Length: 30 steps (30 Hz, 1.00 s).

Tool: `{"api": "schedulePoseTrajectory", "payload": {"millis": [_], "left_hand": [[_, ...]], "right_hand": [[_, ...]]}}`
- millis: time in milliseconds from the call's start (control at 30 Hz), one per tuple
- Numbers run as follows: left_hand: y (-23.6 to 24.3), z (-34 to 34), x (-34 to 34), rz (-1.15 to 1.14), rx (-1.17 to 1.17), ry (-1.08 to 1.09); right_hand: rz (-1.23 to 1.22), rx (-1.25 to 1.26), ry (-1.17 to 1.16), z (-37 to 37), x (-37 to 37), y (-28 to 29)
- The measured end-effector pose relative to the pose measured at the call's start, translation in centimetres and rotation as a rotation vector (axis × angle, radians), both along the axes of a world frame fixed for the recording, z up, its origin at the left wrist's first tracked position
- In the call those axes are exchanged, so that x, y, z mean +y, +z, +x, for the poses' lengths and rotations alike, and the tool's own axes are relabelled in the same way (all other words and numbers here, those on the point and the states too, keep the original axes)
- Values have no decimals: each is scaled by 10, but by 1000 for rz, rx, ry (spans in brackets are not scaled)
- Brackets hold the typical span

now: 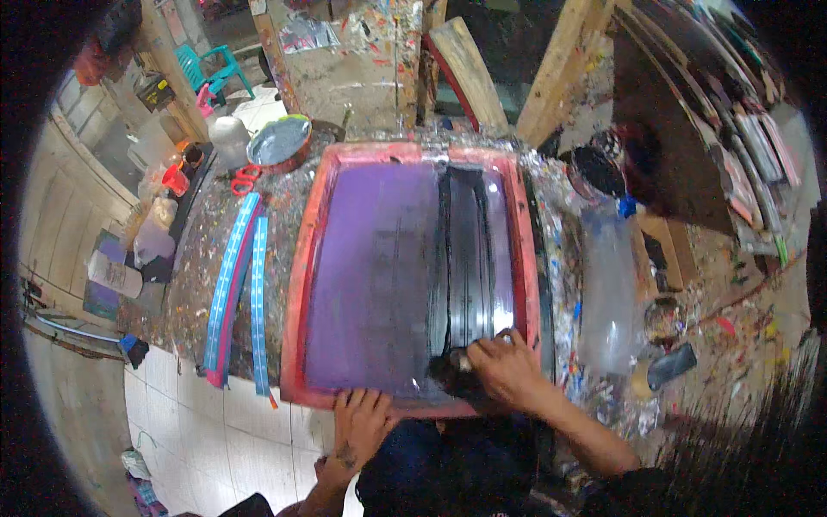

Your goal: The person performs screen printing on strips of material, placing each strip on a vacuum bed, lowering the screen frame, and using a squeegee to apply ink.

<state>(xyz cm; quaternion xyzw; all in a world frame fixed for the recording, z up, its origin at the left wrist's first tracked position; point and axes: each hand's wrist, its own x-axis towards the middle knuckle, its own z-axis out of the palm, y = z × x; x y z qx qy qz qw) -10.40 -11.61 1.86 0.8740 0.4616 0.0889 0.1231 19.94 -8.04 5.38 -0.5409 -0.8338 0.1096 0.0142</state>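
In front of me lies a screen-printing frame (296,345) with a red-stained rim and purple mesh (370,224). A wide band of wet black ink (465,250) runs from the far end to the near end, right of the middle. My left hand (360,422) grips the near rail, its fingertips over the top. My right hand (504,366) is closed on a squeegee (455,372) smeared with black ink, at the near right end of the mesh. The squeegee's lower edge is hidden. Faint rows of a pattern show through the mesh.
Blue patterned strips (259,302) lie left of the frame, below red-handled scissors (245,181) and a bowl of grey paste (280,142). On the right are an ink-blackened tub (599,168), a clear plastic bottle (610,293) and a tape roll (642,379). A green chair (211,69) stands behind.
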Motion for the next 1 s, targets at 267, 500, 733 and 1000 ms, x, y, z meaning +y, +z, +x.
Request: {"api": "schedulePoseTrajectory", "payload": {"millis": [267, 500, 733, 1000], "left_hand": [[48, -5, 15, 97, 20, -104], [164, 0, 59, 684, -234, -75], [44, 76, 75, 254, -445, -243], [-75, 104, 88, -87, -400, -366]], "right_hand": [[462, 56, -183, -36, -67, 26], [880, 152, -200, -30, -14, 151], [1041, -48, -69, 2, 93, 274], [557, 15, -170, 15, 125, 364]]}}
